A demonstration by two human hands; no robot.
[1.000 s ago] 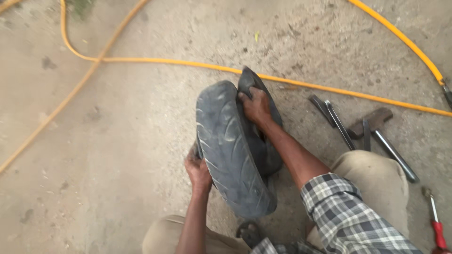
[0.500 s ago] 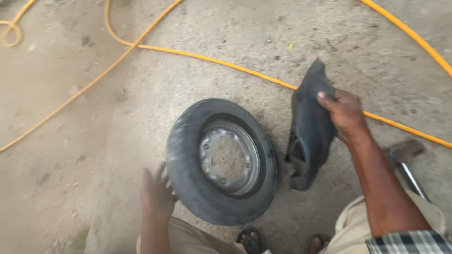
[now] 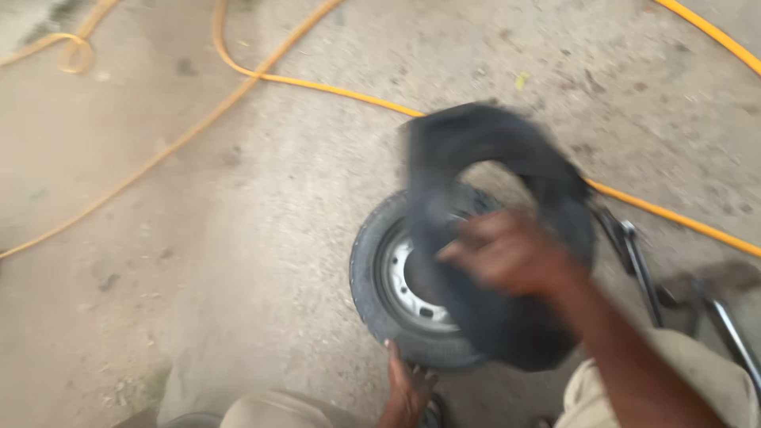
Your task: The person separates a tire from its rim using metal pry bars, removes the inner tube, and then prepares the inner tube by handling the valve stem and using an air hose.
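One wheel (image 3: 404, 281) under left hand's (image 3: 408, 388) flat fingers, one inner tube (image 3: 507, 238) gripped in right hand (image 3: 503, 254).

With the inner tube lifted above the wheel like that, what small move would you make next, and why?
Probably carry the inner tube aside and lay it on the concrete floor. The right hand holds it raised and blurred over the wheel, clear of the tyre, while the left hand only steadies the wheel's near edge. The yellow hose lies well apart.
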